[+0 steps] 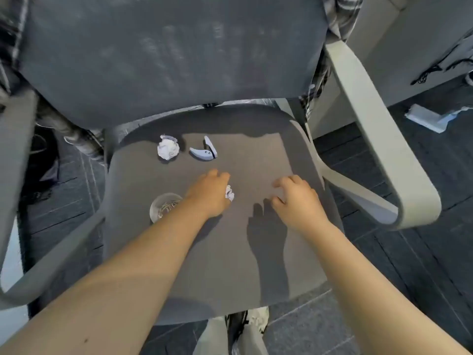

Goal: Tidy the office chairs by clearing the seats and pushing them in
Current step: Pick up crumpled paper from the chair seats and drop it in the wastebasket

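Note:
A grey office chair stands right below me, its seat point(230, 252) filling the middle of the view. My left hand point(210, 193) is closed around a small crumpled paper ball point(229, 193) that peeks out at the fingers. My right hand point(297, 201) hovers just above the seat's right half, fingers curled and apart, holding nothing. Farther back on the seat lie a larger crumpled paper ball point(168, 148) and a grey staple remover point(204, 151). A clear round container of paper clips point(163, 206) sits at the seat's left edge, partly hidden by my left forearm.
The dark mesh backrest point(174, 55) rises behind the seat. Light grey armrests flank it, one on the right point(378, 139) and one on the left point(15, 160). A white desk panel point(399, 47) stands at the far right over dark tiled floor point(409, 252).

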{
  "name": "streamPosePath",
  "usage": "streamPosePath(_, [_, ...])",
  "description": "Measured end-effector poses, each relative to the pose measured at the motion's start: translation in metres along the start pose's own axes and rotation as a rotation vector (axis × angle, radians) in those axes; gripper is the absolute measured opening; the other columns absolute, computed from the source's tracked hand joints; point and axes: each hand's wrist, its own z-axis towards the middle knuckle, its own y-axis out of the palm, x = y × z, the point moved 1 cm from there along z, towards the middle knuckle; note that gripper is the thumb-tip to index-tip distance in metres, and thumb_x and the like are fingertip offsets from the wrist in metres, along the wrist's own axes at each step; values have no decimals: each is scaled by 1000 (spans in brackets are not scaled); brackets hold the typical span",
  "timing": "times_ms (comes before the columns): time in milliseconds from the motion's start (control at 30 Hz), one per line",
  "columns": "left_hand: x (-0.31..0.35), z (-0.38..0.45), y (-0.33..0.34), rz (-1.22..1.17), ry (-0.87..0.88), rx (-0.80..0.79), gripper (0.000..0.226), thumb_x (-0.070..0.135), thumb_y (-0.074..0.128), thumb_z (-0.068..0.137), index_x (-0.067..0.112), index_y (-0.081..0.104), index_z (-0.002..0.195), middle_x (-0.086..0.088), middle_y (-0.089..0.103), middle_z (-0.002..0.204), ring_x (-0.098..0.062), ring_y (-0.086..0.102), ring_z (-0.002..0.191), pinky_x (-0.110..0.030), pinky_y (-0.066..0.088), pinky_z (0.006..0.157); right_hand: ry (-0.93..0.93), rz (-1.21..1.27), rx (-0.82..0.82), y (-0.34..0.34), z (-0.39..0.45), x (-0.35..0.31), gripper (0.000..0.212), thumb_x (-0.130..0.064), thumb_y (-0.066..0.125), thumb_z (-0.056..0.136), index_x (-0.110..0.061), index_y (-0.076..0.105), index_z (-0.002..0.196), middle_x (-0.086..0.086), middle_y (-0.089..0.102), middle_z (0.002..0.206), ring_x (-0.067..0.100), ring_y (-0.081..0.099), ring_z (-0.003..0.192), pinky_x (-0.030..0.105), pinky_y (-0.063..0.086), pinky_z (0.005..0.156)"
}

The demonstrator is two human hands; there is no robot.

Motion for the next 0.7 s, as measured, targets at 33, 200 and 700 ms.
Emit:
streamPosePath(33, [-1, 9, 3, 9, 4, -25, 46, 24, 56, 88, 6, 43, 128, -17, 44, 134, -36, 41, 125, -42, 40, 102, 2, 13, -1, 4, 9, 2, 36, -20, 46, 95, -11, 48, 130, 10, 49, 136, 29, 46, 123, 38, 38, 99])
streamPosePath(200, [-11, 34, 27, 47, 18, -106, 39, 15, 59, 86, 8, 45, 122, -15, 47, 128, -34, 43, 120, -41, 44, 96, 6, -27, -49, 26, 37, 5, 37, -23, 45, 96, -11, 48, 131, 10, 50, 134, 30, 47, 121, 41, 38, 100])
streamPosePath(700, [-115, 5, -57, -49, -327, 205, 39, 9, 58, 87, 6, 45, 124, -18, 46, 128, -36, 46, 117, -42, 46, 87, -237, -88, -106, 28, 103, -130, 43, -16, 48, 92, -9, 43, 135, 16, 42, 139, 34, 43, 125, 40, 41, 100])
